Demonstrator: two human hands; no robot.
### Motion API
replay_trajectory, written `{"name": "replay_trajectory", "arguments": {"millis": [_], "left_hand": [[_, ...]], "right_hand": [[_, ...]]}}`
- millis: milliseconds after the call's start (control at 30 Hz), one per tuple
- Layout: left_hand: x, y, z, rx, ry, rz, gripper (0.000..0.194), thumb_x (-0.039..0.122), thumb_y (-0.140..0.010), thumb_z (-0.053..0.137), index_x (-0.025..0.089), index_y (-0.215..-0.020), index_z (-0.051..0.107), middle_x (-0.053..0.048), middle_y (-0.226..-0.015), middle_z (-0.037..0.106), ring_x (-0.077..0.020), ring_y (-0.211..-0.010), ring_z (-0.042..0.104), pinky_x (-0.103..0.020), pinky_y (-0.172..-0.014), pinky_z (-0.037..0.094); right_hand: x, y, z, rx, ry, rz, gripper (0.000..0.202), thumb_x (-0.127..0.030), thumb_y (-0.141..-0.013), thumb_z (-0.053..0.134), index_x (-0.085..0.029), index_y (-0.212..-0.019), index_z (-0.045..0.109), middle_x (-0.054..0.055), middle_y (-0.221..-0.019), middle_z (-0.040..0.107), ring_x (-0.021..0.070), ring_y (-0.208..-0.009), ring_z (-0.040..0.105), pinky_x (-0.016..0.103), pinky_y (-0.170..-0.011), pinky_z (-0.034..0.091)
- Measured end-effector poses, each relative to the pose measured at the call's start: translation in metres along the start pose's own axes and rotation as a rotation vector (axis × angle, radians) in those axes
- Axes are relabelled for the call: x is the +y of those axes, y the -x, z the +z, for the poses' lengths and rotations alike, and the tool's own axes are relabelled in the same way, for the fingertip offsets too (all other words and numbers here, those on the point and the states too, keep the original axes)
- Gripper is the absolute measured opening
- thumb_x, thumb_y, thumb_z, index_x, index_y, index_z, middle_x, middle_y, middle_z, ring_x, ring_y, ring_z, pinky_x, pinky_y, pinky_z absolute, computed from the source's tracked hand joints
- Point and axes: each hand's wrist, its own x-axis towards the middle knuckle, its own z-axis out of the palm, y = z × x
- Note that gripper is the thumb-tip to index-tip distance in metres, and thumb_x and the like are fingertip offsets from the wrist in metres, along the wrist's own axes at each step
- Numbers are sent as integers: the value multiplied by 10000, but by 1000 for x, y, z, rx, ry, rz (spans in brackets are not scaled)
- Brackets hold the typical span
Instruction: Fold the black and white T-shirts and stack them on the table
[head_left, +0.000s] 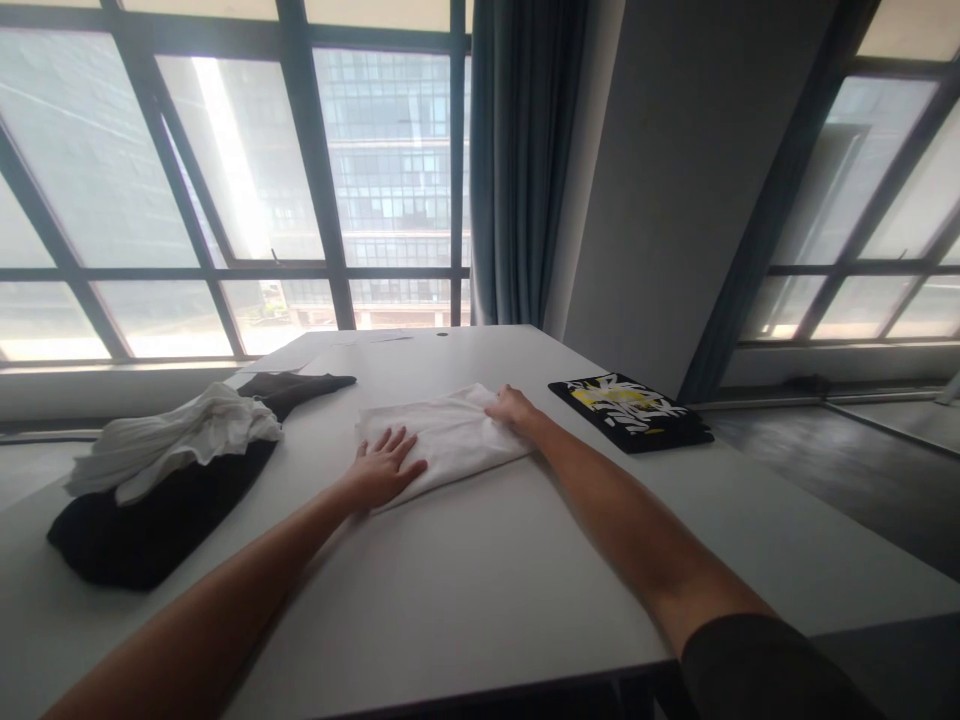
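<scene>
A white cloth, folded into a rough rectangle, lies on the white table in front of me. My left hand rests flat on its left part, fingers spread. At the cloth's far right corner, my right hand has its fingers closed on the fabric. The fingertips of that hand are partly hidden.
To the left, a crumpled white garment lies on a black one, with a dark grey cloth behind. A folded black garment with a yellow and white print is near the right edge. Papers lie farther back.
</scene>
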Motion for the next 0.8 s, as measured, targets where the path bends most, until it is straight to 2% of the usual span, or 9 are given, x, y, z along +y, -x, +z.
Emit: {"name": "replay_trajectory", "arguments": {"millis": [100, 200, 300, 367, 433, 567, 667, 733, 800], "left_hand": [[-1, -1, 1, -7, 12, 6, 844, 764, -879, 225, 275, -1564, 291, -67, -1648, 127, -325, -1521, 72, -573, -1182, 86], [-7, -2, -3, -10, 32, 25, 844, 757, -882, 239, 261, -1563, 295, -59, -1650, 124, -312, -1524, 56, -553, -1193, 74], [-12, -4, -7, -11, 51, 60, 841, 740, -892, 251, 231, -1558, 309, -68, -1648, 144, -296, -1525, 63, -529, -1204, 81], [-15, -4, -8, 15, 60, 78, 843, 735, -898, 241, 207, -1552, 322, -83, -1645, 166, -290, -1524, 83, -518, -1208, 98], [-16, -3, -8, 53, 66, 89, 845, 729, -905, 233, 187, -1546, 331, -93, -1644, 176, -286, -1523, 95, -510, -1211, 120], [-13, 0, -8, 92, 57, 74, 795, 699, -917, 263, 206, -1536, 346, -78, -1651, 163, -280, -1524, 94, -534, -1210, 128], [-9, 1, -8, 77, 19, 48, 737, 655, -929, 295, 224, -1523, 365, -76, -1648, 181, -283, -1521, 118, -575, -1198, 124], [-7, 1, -8, 53, -6, 13, 741, 649, -925, 305, 211, -1520, 373, -97, -1636, 226, -286, -1514, 158, -564, -1197, 142], [-5, 0, -7, 31, -19, -28, 768, 662, -917, 301, 197, -1525, 365, -113, -1623, 264, -289, -1505, 194, -541, -1199, 154]], "right_hand": [[12, 3, -14, -212, -59, 142, 484, -420, -630, 876, -67, -918, 711, 220, -952, 724, 358, -946, 697, 394, -792, 549], [21, 6, -23, -416, -207, 189, 500, -417, -541, 924, -90, -851, 708, 151, -822, 733, 298, -778, 711, 388, -696, 574], [23, 7, -22, -494, -270, 134, 442, -392, -591, 907, -117, -873, 707, 102, -841, 740, 227, -738, 700, 332, -667, 574], [21, 4, -17, -458, -199, 79, 388, -377, -679, 863, -124, -930, 710, 95, -917, 744, 212, -784, 698, 302, -685, 564], [18, 1, -12, -366, -66, 13, 346, -362, -771, 798, -120, -1001, 709, 112, -1028, 737, 225, -885, 695, 290, -742, 547], [19, -3, -6, -21, 200, -32, 342, -349, -920, 613, -100, -1147, 674, 192, -1208, 671, 286, -1110, 636, 334, -895, 489], [21, 0, -6, 226, 346, -37, 387, -284, -978, 485, -107, -1313, 568, 231, -1319, 590, 312, -1234, 549, 417, -991, 432], [13, 7, -7, 253, 434, -72, 430, -300, -972, 497, -125, -1363, 526, 228, -1398, 524, 333, -1305, 473, 474, -1042, 384], [-5, 18, -8, 126, 474, -118, 496, -399, -957, 527, -147, -1384, 523, 205, -1440, 491, 346, -1326, 445, 496, -1064, 366]]}}
